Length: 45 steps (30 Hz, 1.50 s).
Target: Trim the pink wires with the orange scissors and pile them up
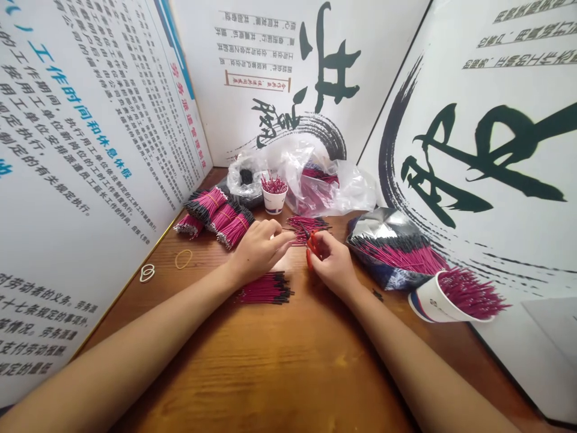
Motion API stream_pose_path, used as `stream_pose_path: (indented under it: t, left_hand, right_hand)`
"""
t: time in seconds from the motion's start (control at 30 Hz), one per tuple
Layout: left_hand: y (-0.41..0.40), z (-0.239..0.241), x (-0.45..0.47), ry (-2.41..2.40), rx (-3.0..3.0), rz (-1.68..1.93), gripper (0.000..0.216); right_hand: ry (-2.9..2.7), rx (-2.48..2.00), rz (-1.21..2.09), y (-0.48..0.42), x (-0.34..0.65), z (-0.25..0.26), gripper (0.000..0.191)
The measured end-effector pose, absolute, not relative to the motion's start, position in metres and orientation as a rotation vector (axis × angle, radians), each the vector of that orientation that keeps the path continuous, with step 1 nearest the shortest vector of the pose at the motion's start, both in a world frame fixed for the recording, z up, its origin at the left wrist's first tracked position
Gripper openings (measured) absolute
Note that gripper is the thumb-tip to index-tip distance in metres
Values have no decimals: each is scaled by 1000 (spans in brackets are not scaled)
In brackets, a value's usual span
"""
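Note:
My right hand [336, 261] is closed around small scissors [311, 245] with orange handles, their dark blades pointing toward my left fingertips. Thumb and fingers of my left hand [258, 249] are pinched together just left of the blades, on what looks like a thin wire; its ends are hard to make out. Behind both hands lies a loose pile of magenta wires [311, 222] with black ends. Below my left hand, a flat row of magenta wires [265, 288] with black tips rests on the wooden table [288, 355], partly covered by the wrist.
Banded wire bundles [219, 213] are stacked at the back left, beside a paper cup of wires [274, 195] and clear plastic bags [333, 186]. At right are an open bag of wires [392, 249] and a tilted paper cup [435, 297]. Rubber bands [183, 259] lie left. Printed panels enclose the table.

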<state>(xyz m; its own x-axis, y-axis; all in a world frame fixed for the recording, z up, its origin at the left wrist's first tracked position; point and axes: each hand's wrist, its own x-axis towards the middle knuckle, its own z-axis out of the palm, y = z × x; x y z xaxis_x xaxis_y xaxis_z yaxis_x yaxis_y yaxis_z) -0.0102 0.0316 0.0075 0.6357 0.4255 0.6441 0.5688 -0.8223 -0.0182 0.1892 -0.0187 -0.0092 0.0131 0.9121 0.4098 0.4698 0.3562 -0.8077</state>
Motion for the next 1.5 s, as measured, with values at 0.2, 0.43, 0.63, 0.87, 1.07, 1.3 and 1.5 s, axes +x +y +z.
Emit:
stream_pose_path:
  t: [0.2, 0.43, 0.63, 0.87, 1.07, 1.3, 1.5]
  left_hand:
    - [31, 8, -10, -783, -2615, -894, 21]
    - [33, 5, -8, -857, -2690, -758, 20]
    - [31, 8, -7, -884, -2691, -734, 18]
    - [29, 6, -6, -682, -2851, -751, 16]
    - [30, 2, -5, -615, -2863, -844, 16]
    - [29, -1, -9, -867, -2863, -828, 18]
    - [27, 5, -9, -918, -2861, -832, 22]
  right_hand:
    - [-1637, -1265, 568, -22, 181, -11, 9]
    - [-1758, -1297, 388, -24, 184, -7, 11]
    - [-1831, -1269, 256, -25, 191, -8, 14]
    - [-1833, -1191, 274, -26, 186, -7, 15]
    - [-1832, -1185, 291, -30, 181, -4, 13]
    - [-1820, -1229, 292, -32, 182, -3, 10]
    - [-1801, -1455, 318, -31, 183, -2, 8]
